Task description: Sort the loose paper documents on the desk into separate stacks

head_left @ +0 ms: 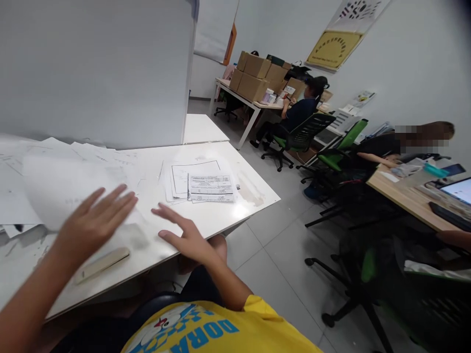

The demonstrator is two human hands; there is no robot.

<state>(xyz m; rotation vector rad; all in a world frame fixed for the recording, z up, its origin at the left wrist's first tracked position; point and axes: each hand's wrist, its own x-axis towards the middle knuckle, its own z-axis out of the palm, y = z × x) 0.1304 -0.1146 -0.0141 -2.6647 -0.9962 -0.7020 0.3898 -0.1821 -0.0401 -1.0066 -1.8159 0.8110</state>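
Left hand (96, 219) open, perhaps touching paper (62, 189)

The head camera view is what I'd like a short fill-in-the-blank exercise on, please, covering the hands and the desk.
1. Both hands, the left hand and the right hand, are open and hold ____.
2. The printed sheets lie on a ____ table.
3. The flat beige ruler lies nearest the ____ hand.
4. The cardboard boxes are stacked on a table at the ____ of the room.

Missing words: nothing; white; left; back
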